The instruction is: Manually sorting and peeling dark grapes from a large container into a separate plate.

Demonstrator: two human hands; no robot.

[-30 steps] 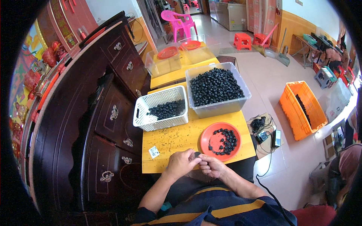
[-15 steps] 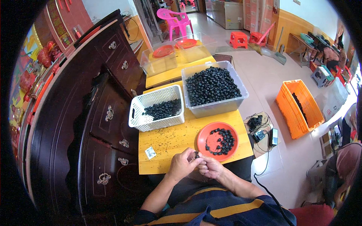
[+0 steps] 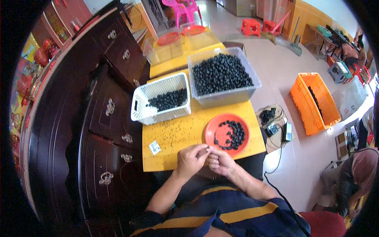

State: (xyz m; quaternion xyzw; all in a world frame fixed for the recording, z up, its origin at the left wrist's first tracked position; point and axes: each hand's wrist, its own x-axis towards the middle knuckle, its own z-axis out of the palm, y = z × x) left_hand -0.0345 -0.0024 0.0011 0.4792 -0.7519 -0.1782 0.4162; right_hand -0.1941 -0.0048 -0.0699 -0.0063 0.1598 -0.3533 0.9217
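Note:
Over the near edge of the yellow table, my left hand (image 3: 190, 161) and my right hand (image 3: 222, 162) meet with their fingertips pinched together. Between them is a small black round piece, mostly hidden by the fingers. Just beyond my right hand lies a red plate (image 3: 211, 131) with several loose black round pieces (image 3: 238, 135) mostly along its right side. Behind it, a clear plastic bin (image 3: 227, 100) is heaped with the same black pieces (image 3: 221, 74). To its left, a white perforated basket (image 3: 162, 117) holds a smaller pile (image 3: 169, 100).
Dark specks and a small white printed card (image 3: 154, 147) lie on the yellow table (image 3: 173, 138). A dark wooden cabinet (image 3: 112, 134) stands close on the left. On the floor to the right are cables with a small device (image 3: 271, 129) and an orange crate (image 3: 314, 118). Another person (image 3: 361, 170) sits at far right.
The view has tilted, so the table and containers sit higher in the picture. My fingers have closed further over the black piece, which showed more clearly before.

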